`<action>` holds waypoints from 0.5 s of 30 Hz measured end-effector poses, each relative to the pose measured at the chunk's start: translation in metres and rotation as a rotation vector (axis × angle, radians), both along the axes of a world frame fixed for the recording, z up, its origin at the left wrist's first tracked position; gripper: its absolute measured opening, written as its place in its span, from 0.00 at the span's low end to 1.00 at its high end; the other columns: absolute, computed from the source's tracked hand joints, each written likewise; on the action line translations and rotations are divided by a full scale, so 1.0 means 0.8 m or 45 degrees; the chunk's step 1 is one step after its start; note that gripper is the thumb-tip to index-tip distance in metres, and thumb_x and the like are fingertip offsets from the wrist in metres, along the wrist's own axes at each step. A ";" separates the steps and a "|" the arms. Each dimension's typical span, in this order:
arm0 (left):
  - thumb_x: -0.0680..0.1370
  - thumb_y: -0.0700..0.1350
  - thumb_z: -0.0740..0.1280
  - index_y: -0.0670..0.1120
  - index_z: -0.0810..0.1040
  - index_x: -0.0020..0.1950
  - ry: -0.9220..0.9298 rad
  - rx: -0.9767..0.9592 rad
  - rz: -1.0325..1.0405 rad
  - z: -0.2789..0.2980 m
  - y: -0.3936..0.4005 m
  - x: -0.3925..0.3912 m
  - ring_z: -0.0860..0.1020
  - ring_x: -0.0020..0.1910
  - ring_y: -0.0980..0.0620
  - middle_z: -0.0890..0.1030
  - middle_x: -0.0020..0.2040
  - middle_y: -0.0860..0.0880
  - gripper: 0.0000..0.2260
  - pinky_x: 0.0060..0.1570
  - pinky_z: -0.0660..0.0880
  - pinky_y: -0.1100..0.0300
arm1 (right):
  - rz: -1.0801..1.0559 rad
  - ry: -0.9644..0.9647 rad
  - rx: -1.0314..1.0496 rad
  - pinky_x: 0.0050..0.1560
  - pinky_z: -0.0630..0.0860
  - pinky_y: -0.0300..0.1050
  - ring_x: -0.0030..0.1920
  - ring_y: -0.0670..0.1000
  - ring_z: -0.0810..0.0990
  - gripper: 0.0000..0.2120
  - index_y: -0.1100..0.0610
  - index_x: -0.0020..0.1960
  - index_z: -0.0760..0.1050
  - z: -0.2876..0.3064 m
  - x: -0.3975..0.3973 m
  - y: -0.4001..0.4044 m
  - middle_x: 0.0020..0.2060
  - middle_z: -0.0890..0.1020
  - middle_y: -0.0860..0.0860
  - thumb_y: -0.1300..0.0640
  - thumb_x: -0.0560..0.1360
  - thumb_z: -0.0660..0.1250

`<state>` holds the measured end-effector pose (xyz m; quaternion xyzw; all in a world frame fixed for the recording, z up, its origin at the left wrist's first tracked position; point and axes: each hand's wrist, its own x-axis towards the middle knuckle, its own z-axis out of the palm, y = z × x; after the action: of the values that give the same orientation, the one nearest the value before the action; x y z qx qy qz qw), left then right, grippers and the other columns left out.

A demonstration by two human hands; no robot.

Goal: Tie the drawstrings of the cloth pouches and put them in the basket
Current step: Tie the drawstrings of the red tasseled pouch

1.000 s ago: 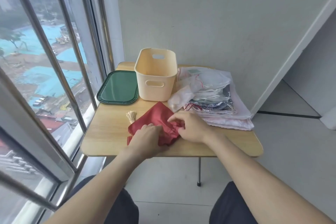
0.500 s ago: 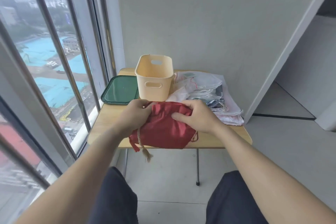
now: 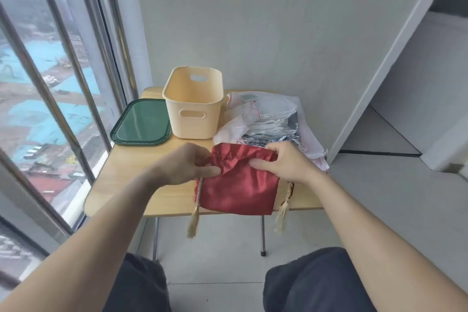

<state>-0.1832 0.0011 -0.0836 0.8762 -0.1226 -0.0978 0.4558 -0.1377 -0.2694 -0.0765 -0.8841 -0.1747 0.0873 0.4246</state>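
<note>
Both hands are on the red pouch (image 3: 238,185), held up over the near edge of the table (image 3: 131,180), right of centre. The pouch's mouth faces the far side and is gathered into folds; its bottom hem overhangs the near edge.

Left hand (image 3: 187,164): fingers curled, pinching the pouch's gathered top-left corner, thumb pressed flat on the front of the cloth. Right hand (image 3: 286,162): fingers curled over the top-right corner, thumb pressed on the front, pinching the cloth the same way.

Two twisted cream drawstrings hang loose, untied. The left drawstring (image 3: 198,191) drops from under the left hand down the pouch's left side, and its tassel (image 3: 193,221) dangles below the table edge. The right drawstring (image 3: 288,191) comes out under the right wrist, its tassel (image 3: 281,216) likewise below the edge.

The basket (image 3: 193,119), cream plastic with cut-out handles, stands upright at the far side of the table, about mid-width. No pouches are visible inside from this angle. A green lid (image 3: 140,123) lies flat just to its left, at the far-left corner. A pile of pale pouches (image 3: 266,121) sits at the far-right, beside the basket; the red pouch's top edge overlaps the pile's near side in view, and I can't tell if they touch.
</note>
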 end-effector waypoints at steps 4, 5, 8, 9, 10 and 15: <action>0.79 0.48 0.70 0.46 0.80 0.37 -0.146 0.109 0.207 -0.010 0.012 0.048 0.71 0.26 0.61 0.75 0.28 0.57 0.12 0.29 0.71 0.66 | -0.059 0.076 0.218 0.47 0.79 0.51 0.40 0.49 0.82 0.13 0.60 0.45 0.81 -0.009 0.034 0.001 0.41 0.86 0.58 0.51 0.72 0.78; 0.79 0.49 0.70 0.49 0.80 0.36 -0.183 0.151 0.236 -0.012 0.014 0.057 0.71 0.26 0.61 0.75 0.27 0.58 0.12 0.30 0.69 0.66 | -0.069 0.132 0.268 0.53 0.81 0.56 0.44 0.51 0.84 0.10 0.59 0.45 0.82 -0.015 0.041 -0.001 0.43 0.87 0.58 0.52 0.73 0.77; 0.78 0.50 0.71 0.47 0.85 0.42 -0.250 0.191 0.282 -0.028 0.018 0.081 0.77 0.36 0.53 0.83 0.38 0.53 0.09 0.40 0.74 0.56 | -0.068 0.209 0.240 0.61 0.78 0.64 0.50 0.58 0.85 0.16 0.56 0.43 0.83 -0.029 0.059 -0.007 0.44 0.86 0.59 0.42 0.74 0.73; 0.77 0.51 0.71 0.47 0.86 0.43 -0.255 0.184 0.295 -0.033 0.018 0.084 0.78 0.39 0.50 0.83 0.41 0.52 0.09 0.43 0.74 0.54 | -0.060 0.217 0.199 0.59 0.79 0.63 0.46 0.59 0.84 0.21 0.58 0.42 0.81 -0.034 0.063 -0.009 0.42 0.84 0.61 0.39 0.73 0.71; 0.77 0.50 0.72 0.49 0.86 0.41 -0.235 0.167 0.296 -0.041 0.020 0.089 0.78 0.39 0.50 0.83 0.39 0.53 0.09 0.44 0.74 0.53 | -0.070 0.221 0.188 0.53 0.79 0.57 0.41 0.59 0.80 0.22 0.59 0.40 0.79 -0.041 0.070 -0.012 0.39 0.82 0.60 0.39 0.74 0.69; 0.79 0.47 0.69 0.46 0.81 0.33 -0.194 0.165 0.265 -0.064 0.031 0.088 0.68 0.28 0.57 0.76 0.28 0.53 0.14 0.33 0.68 0.59 | -0.075 0.130 0.157 0.38 0.67 0.38 0.32 0.42 0.72 0.09 0.61 0.42 0.81 -0.055 0.068 -0.035 0.29 0.77 0.45 0.62 0.79 0.67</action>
<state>-0.1125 0.0257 -0.1351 0.9166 -0.0589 0.0091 0.3953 -0.0830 -0.2971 -0.1209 -0.8554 -0.1316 0.1087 0.4889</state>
